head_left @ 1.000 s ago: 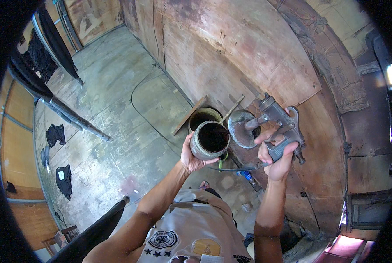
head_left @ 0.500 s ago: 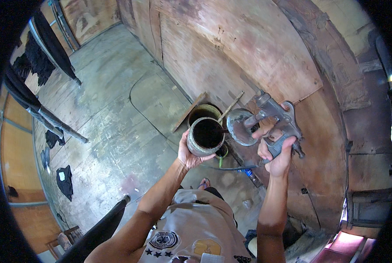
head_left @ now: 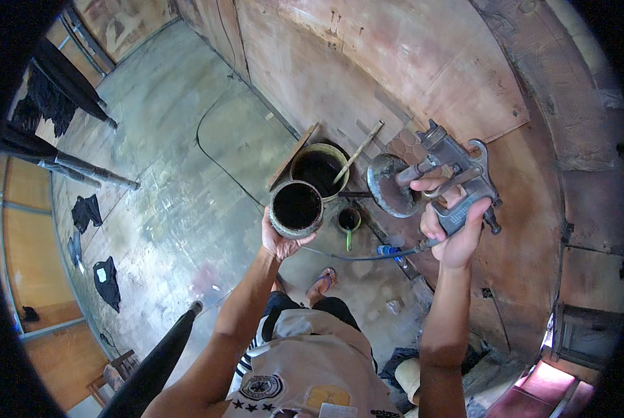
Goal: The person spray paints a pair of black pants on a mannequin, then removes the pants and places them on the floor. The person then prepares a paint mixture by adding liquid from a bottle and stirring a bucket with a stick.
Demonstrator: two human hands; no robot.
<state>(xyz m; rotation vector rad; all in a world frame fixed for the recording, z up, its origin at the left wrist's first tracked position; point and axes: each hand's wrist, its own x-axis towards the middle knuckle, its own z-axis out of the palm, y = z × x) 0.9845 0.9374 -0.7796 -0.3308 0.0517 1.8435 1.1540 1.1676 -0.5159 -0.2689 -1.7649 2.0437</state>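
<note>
Our left grip [head_left: 284,244] cradles a round grey dark-filled cup [head_left: 297,210], its rim apart from the grey metal spray gun [head_left: 453,155] clasped in our right grip [head_left: 458,242], stained grey-green floor [head_left: 162,177] spreading leftward.

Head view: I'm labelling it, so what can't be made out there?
All in the head view:
Cup: inside too dark to judge depth.
Bucket: part of the rim hidden behind the cup.
Spray gun: grip partly covered by the right hand.
Hose: a stretch hidden behind the left hand.
</note>
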